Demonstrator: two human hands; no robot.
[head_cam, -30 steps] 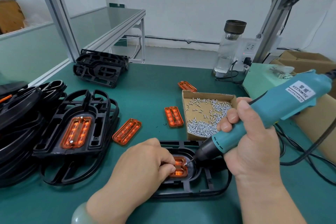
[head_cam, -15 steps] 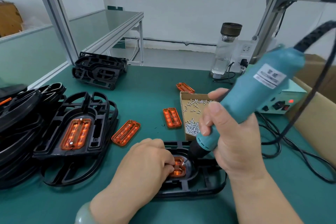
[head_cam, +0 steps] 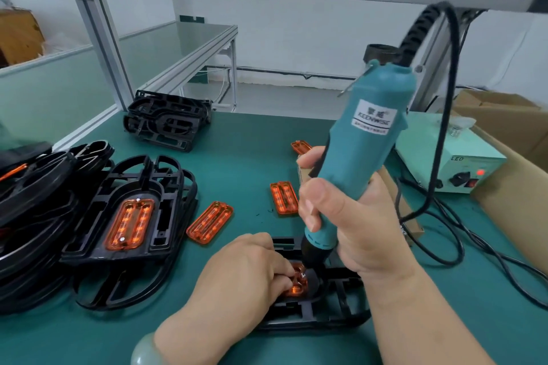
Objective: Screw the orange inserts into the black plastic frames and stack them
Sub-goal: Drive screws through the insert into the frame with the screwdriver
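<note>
A black plastic frame (head_cam: pixel 335 310) lies on the green mat near the front edge, with an orange insert (head_cam: pixel 296 290) seated in it. My left hand (head_cam: pixel 237 275) rests on the frame, its curled fingertips holding the insert down. My right hand (head_cam: pixel 353 216) grips a teal electric screwdriver (head_cam: pixel 361 151), held nearly upright with its tip on the insert's right end. To the left, a finished frame with an orange insert (head_cam: pixel 130 224) tops a stack of black frames (head_cam: pixel 89 240). Three loose orange inserts (head_cam: pixel 210 222) (head_cam: pixel 284 197) (head_cam: pixel 301 147) lie on the mat.
More black frames are piled at the far left (head_cam: pixel 26 204) and at the back (head_cam: pixel 167 121). A pale green power box (head_cam: pixel 444 154) stands at the right, with black cables (head_cam: pixel 474 249) trailing across the mat. A cardboard box (head_cam: pixel 510 187) borders the right side.
My right hand has swung the screwdriver from a low slant to nearly upright, its tip staying on the insert. My left hand has stayed on the insert.
</note>
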